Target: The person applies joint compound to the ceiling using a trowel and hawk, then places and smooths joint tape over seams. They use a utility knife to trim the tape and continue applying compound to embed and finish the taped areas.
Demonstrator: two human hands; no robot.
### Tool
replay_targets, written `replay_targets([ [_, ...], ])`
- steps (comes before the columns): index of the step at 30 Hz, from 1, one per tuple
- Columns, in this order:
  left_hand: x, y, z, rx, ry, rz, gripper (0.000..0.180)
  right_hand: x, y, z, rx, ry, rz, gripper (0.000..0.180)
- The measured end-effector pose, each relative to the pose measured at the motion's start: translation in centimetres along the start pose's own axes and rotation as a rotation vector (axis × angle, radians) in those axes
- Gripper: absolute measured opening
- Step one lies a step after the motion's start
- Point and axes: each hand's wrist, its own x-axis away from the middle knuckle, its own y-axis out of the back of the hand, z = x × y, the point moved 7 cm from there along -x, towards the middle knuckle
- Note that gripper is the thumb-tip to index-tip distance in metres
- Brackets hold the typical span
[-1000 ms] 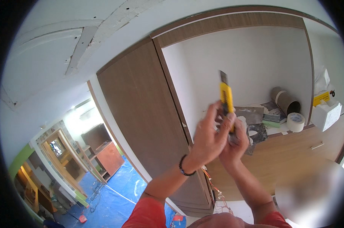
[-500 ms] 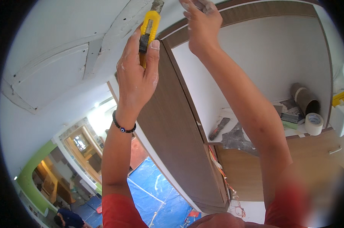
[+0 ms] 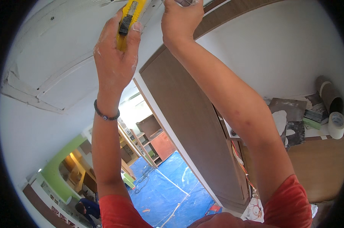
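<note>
My left hand (image 3: 117, 60), dusted with white powder, is raised toward the ceiling (image 3: 75, 41) and wraps round a yellow snap-off utility knife (image 3: 134, 8). A black slider shows on the knife's body, while its front end runs out of the top of the picture. To the right of it, my right hand (image 3: 182, 22) is also held up, fingers curled round something greyish that the top edge cuts off; I cannot make out what it is. The ceiling surface by my hands has whitish seams and small dark screw spots.
A tall brown cabinet panel (image 3: 179, 110) stands beyond my arms. On the right shelf lie a roll of tape (image 3: 336, 125), a dark tube (image 3: 328, 93) and grey sheets (image 3: 288, 108). Blue sheeting (image 3: 168, 193) covers the floor below. Another person (image 3: 89, 209) bends at lower left.
Both my hands have shifted up and left in the picture, still closed. The whole view has turned, so the cabinet and shelf appear further right and more blue sheeting shows.
</note>
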Motion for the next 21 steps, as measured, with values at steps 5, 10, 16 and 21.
replay_targets([
  [5,-0.2,0.3,1.0,-0.020,0.049,0.041,0.051,0.1,-0.5,-0.3,-0.052,-0.018,0.000,0.050],
  [10,0.1,0.8,0.8,-0.012,0.076,0.088,0.048,0.2,-0.6,-0.6,-0.068,0.007,-0.028,0.049],
  [16,0.3,1.1,0.8,-0.044,0.029,0.102,0.045,0.3,-0.5,-0.4,-0.075,0.075,-0.042,0.046],
  [21,0.3,1.6,1.0,-0.101,-0.076,0.091,0.049,0.4,-0.5,-0.3,-0.034,0.054,-0.058,0.044],
])
